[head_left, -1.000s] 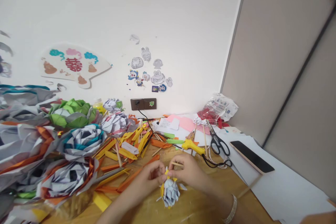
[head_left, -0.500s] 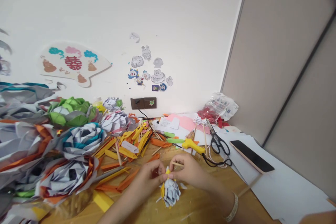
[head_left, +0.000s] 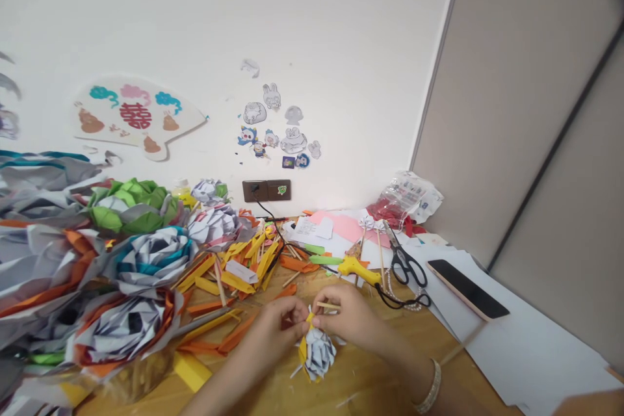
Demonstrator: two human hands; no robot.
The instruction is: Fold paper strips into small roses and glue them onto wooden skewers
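A small white paper flower (head_left: 320, 354) with yellow paper at its base hangs head-down between my hands, just over the table. My left hand (head_left: 287, 322) pinches the yellow end from the left with thumb and fingertips. From the other side, my right hand (head_left: 344, 315) pinches that same end. A short wooden stick (head_left: 329, 305) is tucked in the curled fingers of the right hand. Where the fingertips meet, the yellow paper is partly hidden.
Large folded paper flowers (head_left: 156, 257) pile up at left, beside yellow and orange paper strips (head_left: 244, 260). Beyond my right hand lie a yellow glue gun (head_left: 358, 268) with a black cord, scissors (head_left: 407, 266), a phone (head_left: 468, 290) and white paper sheets (head_left: 526, 357).
The white flower head has turned and swung slightly right, showing more of its petals. Both hands keep their pinch on the yellow end, nearly in place.
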